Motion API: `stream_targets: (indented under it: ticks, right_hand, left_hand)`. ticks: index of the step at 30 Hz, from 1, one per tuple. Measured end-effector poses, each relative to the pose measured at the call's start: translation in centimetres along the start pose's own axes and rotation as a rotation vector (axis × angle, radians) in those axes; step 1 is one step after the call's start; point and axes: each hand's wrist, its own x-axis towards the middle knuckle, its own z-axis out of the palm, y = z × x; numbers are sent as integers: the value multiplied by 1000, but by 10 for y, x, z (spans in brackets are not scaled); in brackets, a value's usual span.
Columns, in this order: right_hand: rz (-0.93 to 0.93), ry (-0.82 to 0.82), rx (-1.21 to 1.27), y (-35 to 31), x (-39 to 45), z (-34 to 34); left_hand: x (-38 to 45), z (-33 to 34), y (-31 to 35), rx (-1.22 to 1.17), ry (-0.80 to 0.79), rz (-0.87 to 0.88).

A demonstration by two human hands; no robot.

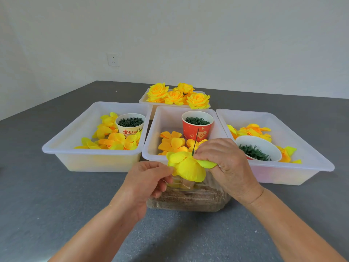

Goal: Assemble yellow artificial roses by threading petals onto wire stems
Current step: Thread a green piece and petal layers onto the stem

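A bright yellow petal layer sits on a thin dark green wire stem that sticks up out of it. My right hand pinches the petals at the base of the wire. My left hand pinches the left edge of the same petal layer from below. Both hands are just in front of the middle white tray, which holds loose yellow-orange petals and a red paper cup of dark green parts.
A left tray holds petals and a cream cup of green parts. A right tray holds petals and a white bowl of green pieces. Finished roses fill a far tray. A clear bag lies under my hands.
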Motion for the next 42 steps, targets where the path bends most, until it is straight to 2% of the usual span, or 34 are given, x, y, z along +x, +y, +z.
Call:
stream_targets:
  ticks: [10, 19, 21, 25, 26, 28, 31, 37, 42]
  right_hand:
    - [53, -142, 136, 4, 3, -9]
    - [93, -169, 136, 0, 6, -12]
    - [192, -245, 170, -3, 6, -17]
    - [539, -480, 341, -3, 9, -36]
    - [621, -456, 447, -4, 12, -38]
    - [750, -296, 609, -8, 19, -33]
    - [785, -131, 601, -18, 24, -15]
    - [862, -119, 630, -16, 17, 3]
    - [840, -131, 719, -14, 17, 3]
  left_hand:
    - [4, -1, -1, 2, 1, -13]
    - [6, -1, -2, 6, 1, -12]
    - [6, -1, -2, 5, 0, -11]
    - [5, -1, -1, 17, -7, -7]
    - [5, -1, -1, 21, -8, -6]
    - [5, -1, -1, 27, -6, -5]
    - [5, -2, -1, 34, -9, -7]
    - [6, -2, -2, 30, -3, -7]
    - [8, -3, -3, 31, -2, -22]
